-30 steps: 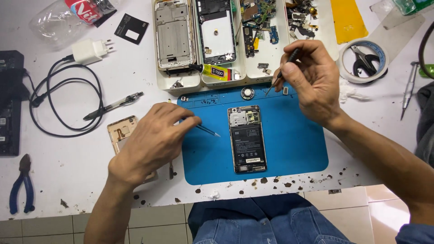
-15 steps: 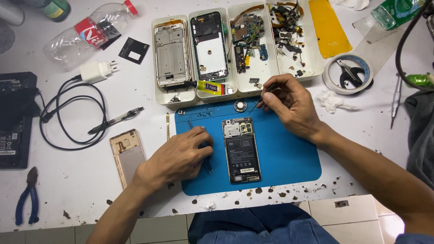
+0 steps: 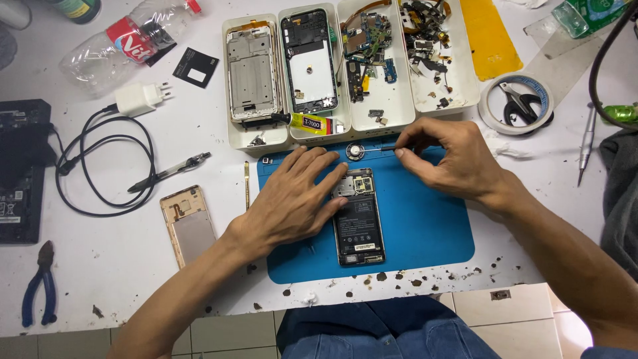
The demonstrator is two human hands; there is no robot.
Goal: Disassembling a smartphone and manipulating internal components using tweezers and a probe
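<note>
The left hand (image 3: 292, 199) lies flat and released on the blue mat (image 3: 425, 233), its fingertips resting on the upper left edge of the opened phone (image 3: 359, 216), which lies back-off and lengthwise just right of that hand's palm. The right hand (image 3: 448, 156) hovers beyond the phone's top end, thumb and forefinger pinched on a thin tool (image 3: 380, 150) whose tip points left toward a small round part (image 3: 355, 152) lying on the mat just past the left fingertips. The step in hand looks like picking up or setting down a tiny piece while the phone is steadied; the next move would seem to call for a light, exact pinch, the tip kept level, and the left hand keeping the phone from sliding. Past both hands stand white trays (image 3: 256, 136) with phone frames and loose boards, and a glue tube (image 3: 307, 121) lies at their near edge. Left of the left wrist a gold back cover (image 3: 189, 223) lies on the table (image 3: 133, 279). Against half a second ago, the right hand has come down from the tray edge to the mat and lies flatter, and the left hand has slid up from beside the phone onto its upper corner.
</note>
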